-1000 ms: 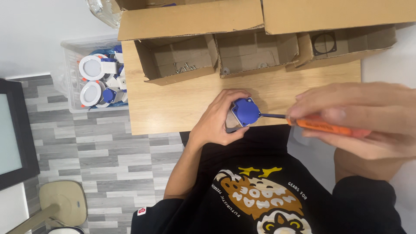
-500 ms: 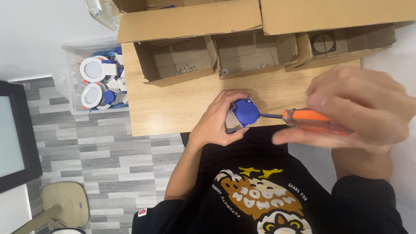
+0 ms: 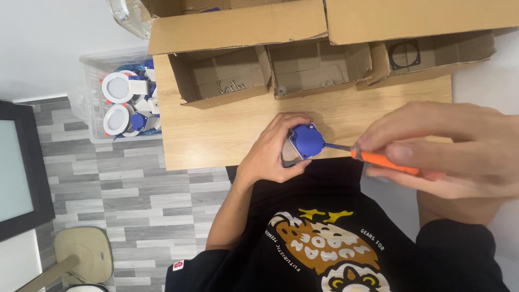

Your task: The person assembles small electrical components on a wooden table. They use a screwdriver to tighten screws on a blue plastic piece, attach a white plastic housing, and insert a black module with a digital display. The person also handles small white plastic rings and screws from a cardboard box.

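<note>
The left hand (image 3: 270, 157) grips a blue socket (image 3: 306, 140), fingers curled around it, at the near edge of the wooden surface (image 3: 216, 130). The right hand (image 3: 448, 148) is clenched on an orange screwdriver (image 3: 378, 160) whose tip meets the socket's right side. Judging by this, fastening is midway. Beyond the socket stand open cardboard boxes (image 3: 227, 81); one holds loose screws (image 3: 230, 85).

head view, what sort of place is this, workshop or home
Probably a small assembly bench in a home or office room: a wooden table lined with open cardboard boxes of parts, and a clear plastic bin of round white fittings on grey plank flooring.
</note>
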